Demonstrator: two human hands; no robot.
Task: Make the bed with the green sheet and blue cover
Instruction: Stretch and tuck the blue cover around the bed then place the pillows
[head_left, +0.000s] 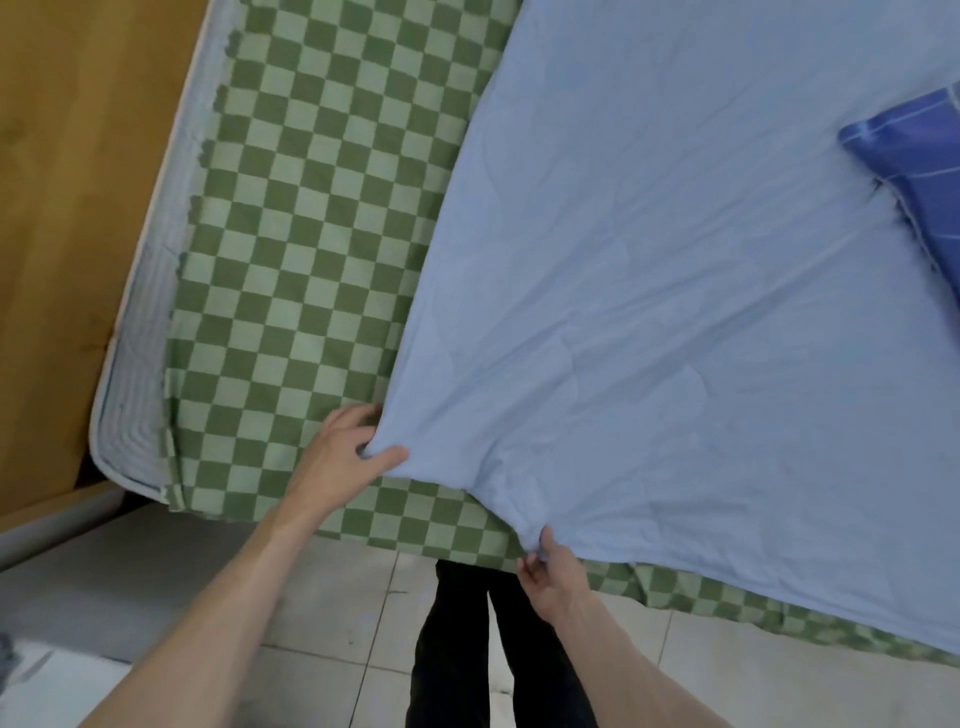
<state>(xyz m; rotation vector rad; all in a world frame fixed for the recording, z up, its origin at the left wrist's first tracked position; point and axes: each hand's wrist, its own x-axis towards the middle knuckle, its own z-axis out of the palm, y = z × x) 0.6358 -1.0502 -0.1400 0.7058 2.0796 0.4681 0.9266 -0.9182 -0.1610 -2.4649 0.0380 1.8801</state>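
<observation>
Left hand (347, 452) grips blue cover (675, 312) corner; right hand (545, 574) pinches edge at 6 o'clock; green sheet (311, 234) beneath. No readable writing.

Pale blue cover (675, 270) lies wrinkled, askew over the green checkered sheet (311, 218) — sheet exposed at left.

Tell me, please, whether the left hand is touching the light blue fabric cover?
Touching: the head view shows the left hand pinching the light blue fabric cover at its corner.
</observation>
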